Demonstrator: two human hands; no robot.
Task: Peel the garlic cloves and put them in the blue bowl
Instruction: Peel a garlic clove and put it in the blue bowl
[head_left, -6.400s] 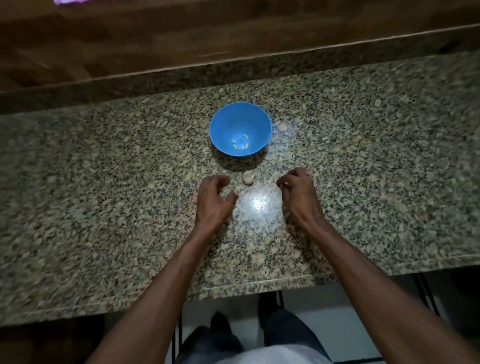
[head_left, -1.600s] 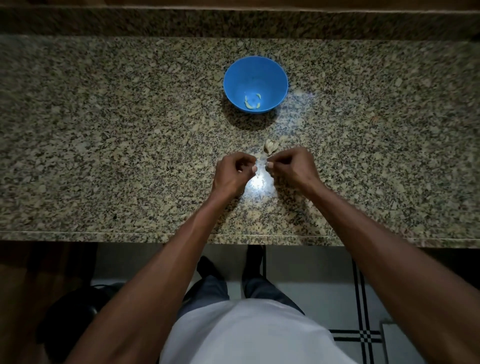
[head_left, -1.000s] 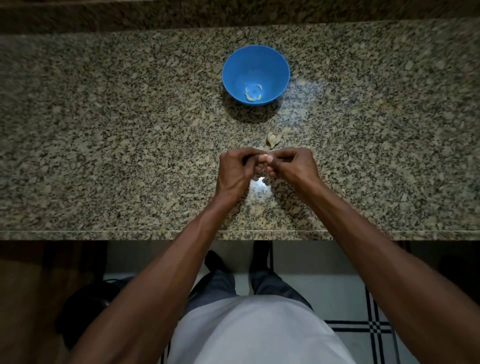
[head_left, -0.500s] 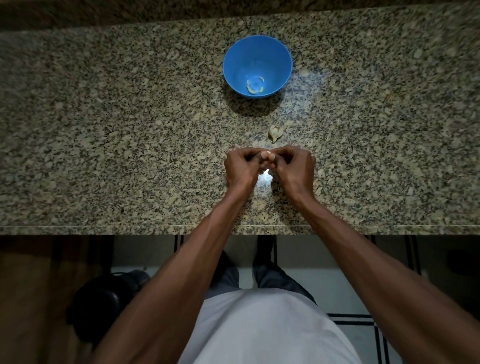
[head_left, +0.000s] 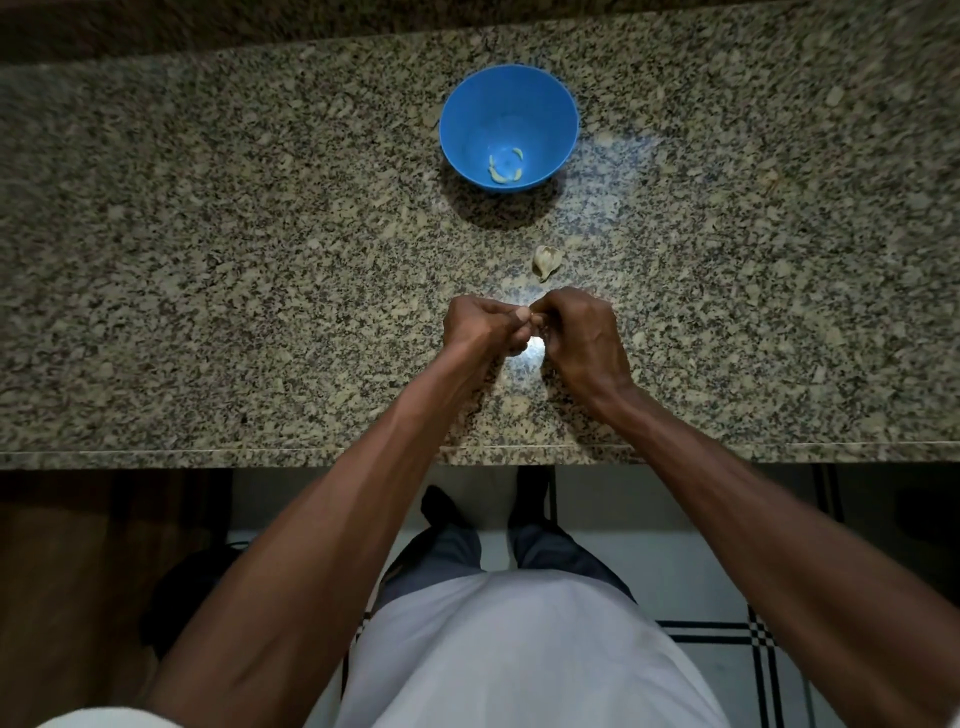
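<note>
Hands: left hand (head_left: 480, 325) and right hand (head_left: 579, 332) pinching one small garlic clove (head_left: 535, 318) together above speckled granite table (head_left: 208, 260); round blue plastic bowl (head_left: 550, 104) beyond.

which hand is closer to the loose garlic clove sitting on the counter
Right. The right hand sits just below the unpeeled garlic clove, nearly under it; the left hand is below and further to its left.

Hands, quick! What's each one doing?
Left hand: fingers curled, pinching the garlic clove.
Right hand: fingers curled, pinching the same clove.
</note>
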